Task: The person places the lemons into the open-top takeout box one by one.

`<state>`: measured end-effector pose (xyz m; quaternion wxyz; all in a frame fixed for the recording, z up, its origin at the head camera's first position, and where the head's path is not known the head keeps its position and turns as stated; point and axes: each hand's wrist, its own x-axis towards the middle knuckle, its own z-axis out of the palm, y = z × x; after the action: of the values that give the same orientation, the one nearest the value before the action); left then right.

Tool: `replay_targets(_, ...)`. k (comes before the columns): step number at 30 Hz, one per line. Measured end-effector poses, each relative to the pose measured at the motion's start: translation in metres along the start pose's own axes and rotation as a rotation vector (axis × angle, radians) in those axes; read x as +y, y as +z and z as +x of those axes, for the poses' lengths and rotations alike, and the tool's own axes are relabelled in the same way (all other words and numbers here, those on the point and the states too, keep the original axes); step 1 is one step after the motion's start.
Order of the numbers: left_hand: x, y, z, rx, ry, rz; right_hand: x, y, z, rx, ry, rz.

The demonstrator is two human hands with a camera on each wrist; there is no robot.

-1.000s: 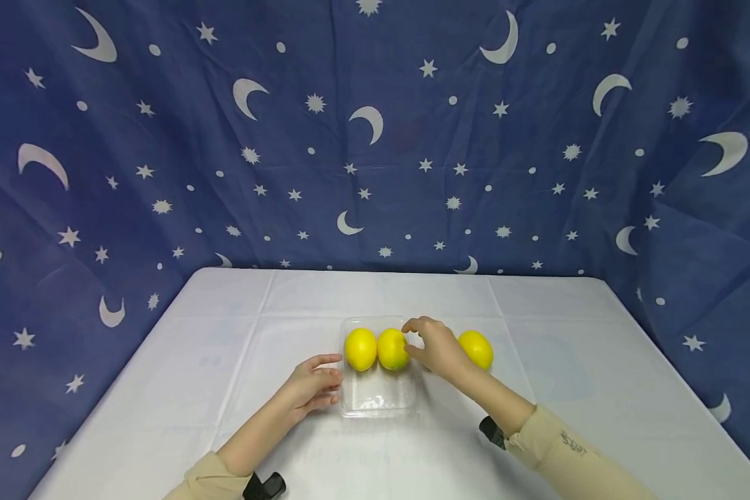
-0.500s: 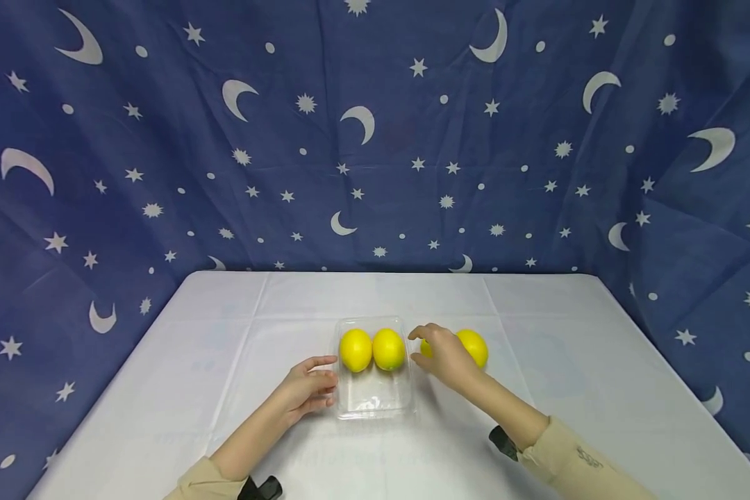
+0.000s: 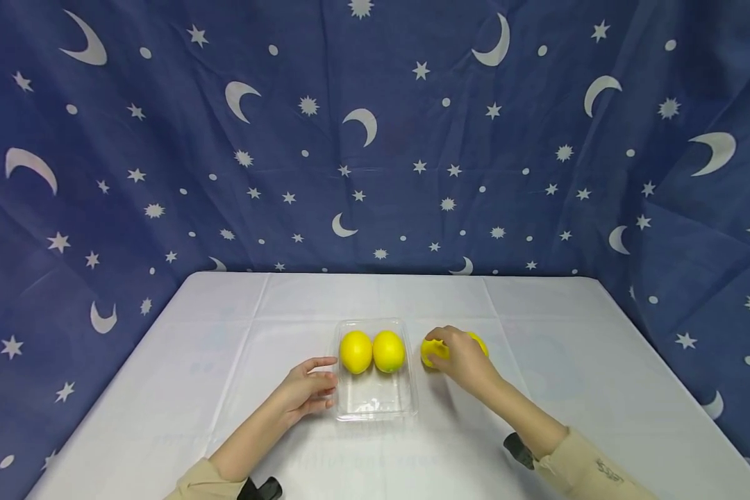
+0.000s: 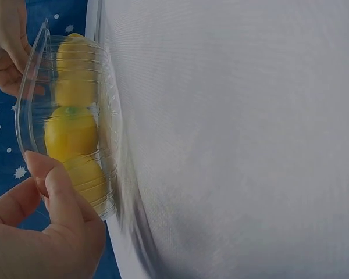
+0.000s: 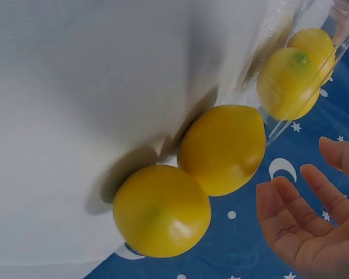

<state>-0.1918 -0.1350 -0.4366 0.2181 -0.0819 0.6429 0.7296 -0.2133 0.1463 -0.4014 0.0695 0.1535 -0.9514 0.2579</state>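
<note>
And here's the right hand point(image 3: 459, 357), fingers parted and empty, poised over two loose lemons point(image 3: 435, 353) on the white worktop point(image 3: 375, 458), right of the clear plastic container point(image 3: 375, 399)! From the head both are partly hidden behind it; the right wrist view shows them whole, touching. Two more lemons point(image 3: 355, 351) sit side by side in the container's far half, blurred through its ribbed wall from the left wrist. Left hand point(image 3: 306, 389): fingers loosely spread at the left rim, contact hard to judge. Both sleeves point(image 3: 590, 467) run out of frame.
</note>
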Motion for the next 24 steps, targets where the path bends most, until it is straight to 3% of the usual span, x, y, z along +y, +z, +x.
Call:
replay_targets(17,-0.001,0.001,0.001,0.056,-0.013,0.018,0.031,-0.012,-0.006,0.047,0.031,-0.007)
replay_targets(24,0.000,0.002,0.001,0.050,-0.015,0.017,0.042,-0.016,-0.006,0.073,0.042,0.007)
